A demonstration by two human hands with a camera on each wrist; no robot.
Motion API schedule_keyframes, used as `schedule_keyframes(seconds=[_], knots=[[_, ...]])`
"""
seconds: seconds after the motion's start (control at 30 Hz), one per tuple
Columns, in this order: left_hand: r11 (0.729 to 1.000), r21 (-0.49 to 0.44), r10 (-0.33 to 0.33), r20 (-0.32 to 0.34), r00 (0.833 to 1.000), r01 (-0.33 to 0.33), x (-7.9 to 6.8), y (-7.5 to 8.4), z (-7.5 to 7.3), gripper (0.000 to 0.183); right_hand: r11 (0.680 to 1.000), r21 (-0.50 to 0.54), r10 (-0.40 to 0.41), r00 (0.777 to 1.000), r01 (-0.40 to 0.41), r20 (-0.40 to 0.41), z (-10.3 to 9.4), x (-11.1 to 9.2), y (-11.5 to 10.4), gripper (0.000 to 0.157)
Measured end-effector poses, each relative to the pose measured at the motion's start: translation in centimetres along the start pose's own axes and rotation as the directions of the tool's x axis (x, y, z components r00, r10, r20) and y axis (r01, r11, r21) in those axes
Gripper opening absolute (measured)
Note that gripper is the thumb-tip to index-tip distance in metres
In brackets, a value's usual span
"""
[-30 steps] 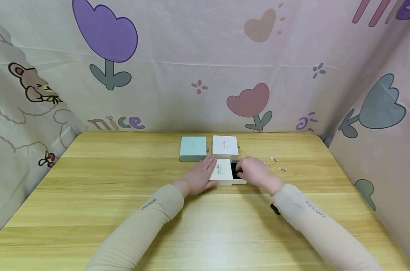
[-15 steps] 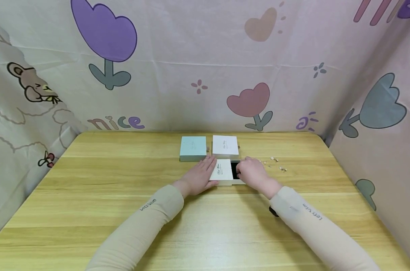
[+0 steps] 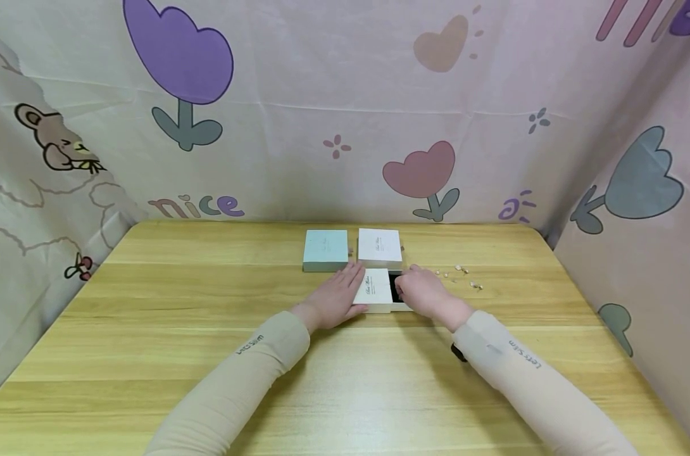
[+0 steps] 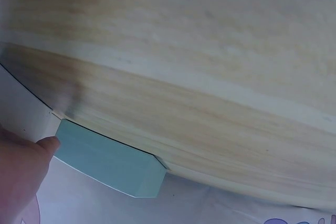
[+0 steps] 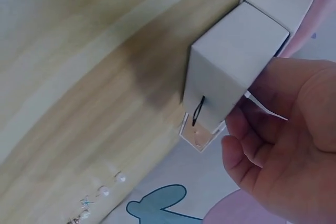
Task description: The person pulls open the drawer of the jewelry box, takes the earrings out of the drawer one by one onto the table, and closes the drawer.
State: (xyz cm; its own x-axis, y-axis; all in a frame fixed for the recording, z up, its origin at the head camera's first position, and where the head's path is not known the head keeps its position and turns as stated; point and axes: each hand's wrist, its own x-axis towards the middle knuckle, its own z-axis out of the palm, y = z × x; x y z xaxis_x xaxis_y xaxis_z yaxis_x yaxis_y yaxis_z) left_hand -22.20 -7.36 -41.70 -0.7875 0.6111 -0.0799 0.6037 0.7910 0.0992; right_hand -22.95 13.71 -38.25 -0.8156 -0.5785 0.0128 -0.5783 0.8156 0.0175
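Note:
A cream drawer box with dark script [image 3: 377,286] lies on the table, its drawer [image 5: 236,51] slid partly out to the right. The drawer has a black lining and a dark pull loop [image 5: 198,111]. My left hand [image 3: 333,297] holds the box's left end, thumb along the front and fingers across to the back corner. Over the drawer, my right hand [image 3: 427,291] has bent fingers that reach inside; their tips are hidden, and so is anything between them. To the right lie small pearl earrings [image 3: 461,269] and a little star-shaped piece [image 5: 86,202].
Behind the cream box stand a teal box [image 3: 325,248] and a white box [image 3: 379,246], side by side. All lie on a wooden table [image 3: 208,278]. A printed cloth [image 3: 288,158] hangs at the back and both sides.
My right hand has shifted slightly left within the drawer, its fingers more bent. The left hand and the boxes have stayed in place.

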Motion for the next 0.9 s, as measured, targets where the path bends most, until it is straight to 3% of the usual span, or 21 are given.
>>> schedule_keyframes(seconds=[0.2,0.4,0.53,0.67,0.9], knots=[[1.0,-0.019,-0.001,-0.004,1.0,0.001,-0.1,0.1,-0.1,0.077,0.997,0.078,0.009,0.999,-0.012,0.043,-0.7,0.0,0.2,0.015],[1.0,-0.026,0.0,-0.008,1.0,-0.001,-0.2,0.2,-0.1,0.077,0.967,0.23,0.114,0.993,-0.113,0.011,-2.3,-0.6,2.1,0.007],[1.0,-0.02,-0.001,-0.009,1.0,0.001,-0.2,0.1,0.0,0.077,0.957,0.217,0.202,0.979,-0.193,-0.024,-2.9,-1.4,4.5,0.007],[1.0,-0.018,-0.004,-0.007,1.0,0.004,-0.2,0.0,0.0,0.077,0.941,0.191,0.285,0.959,-0.278,-0.005,-2.6,-2.3,6.8,0.009],[1.0,-0.007,-0.011,0.008,1.0,0.011,0.0,0.1,-0.1,0.077,0.931,0.163,0.327,0.945,-0.326,0.02,-1.5,-3.6,9.0,0.013]])
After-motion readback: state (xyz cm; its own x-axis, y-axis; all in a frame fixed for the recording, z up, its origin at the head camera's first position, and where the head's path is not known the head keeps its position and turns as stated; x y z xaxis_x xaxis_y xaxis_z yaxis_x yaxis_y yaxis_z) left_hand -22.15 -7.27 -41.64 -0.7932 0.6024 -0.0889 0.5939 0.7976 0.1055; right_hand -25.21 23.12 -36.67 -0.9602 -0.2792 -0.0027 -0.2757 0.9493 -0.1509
